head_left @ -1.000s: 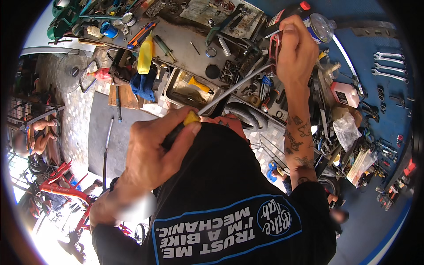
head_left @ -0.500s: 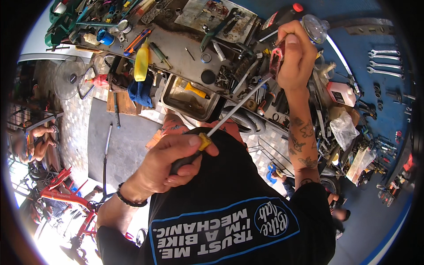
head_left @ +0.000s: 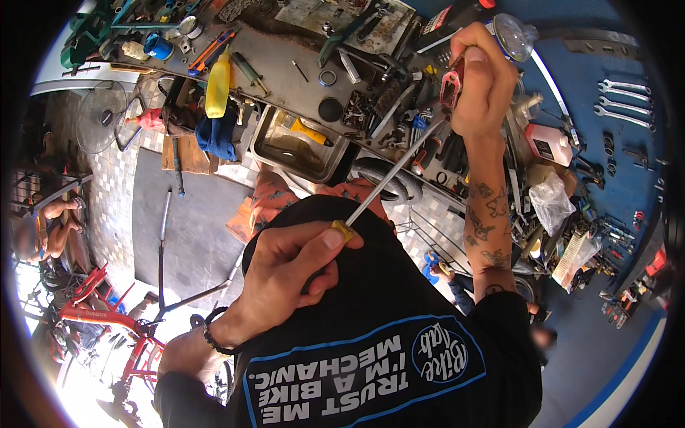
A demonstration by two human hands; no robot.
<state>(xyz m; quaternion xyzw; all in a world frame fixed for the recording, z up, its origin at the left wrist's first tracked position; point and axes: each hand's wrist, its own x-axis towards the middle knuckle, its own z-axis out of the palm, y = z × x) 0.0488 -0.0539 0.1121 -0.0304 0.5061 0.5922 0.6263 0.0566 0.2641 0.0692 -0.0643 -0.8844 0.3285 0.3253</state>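
My left hand (head_left: 289,274) is closed round a screwdriver (head_left: 392,171), with thumb and forefinger at the yellow collar of its handle. The rest of the handle is hidden in my palm. The long metal shaft slants up and right, and its tip meets a red metal part (head_left: 451,87) with a slot-like opening. Wrapped round that part is my right hand (head_left: 486,89), held high over the bench's right side. My fingers cover most of the red part, so I cannot tell its kind. Whether the tip sits inside it or only touches it is unclear.
Beyond my hands the workbench (head_left: 285,60) carries a yellow squeeze bottle (head_left: 217,89), a metal tray (head_left: 332,162) and scattered tools. Spanners (head_left: 622,100) hang on the blue wall at right. A red bicycle frame (head_left: 96,314) stands at left. Other people are at the far left and lower right.
My left fingers have shifted on the screwdriver handle; the dark grip that showed below the collar is now covered. The right hand still holds the red part, and the whole view has shifted slightly.
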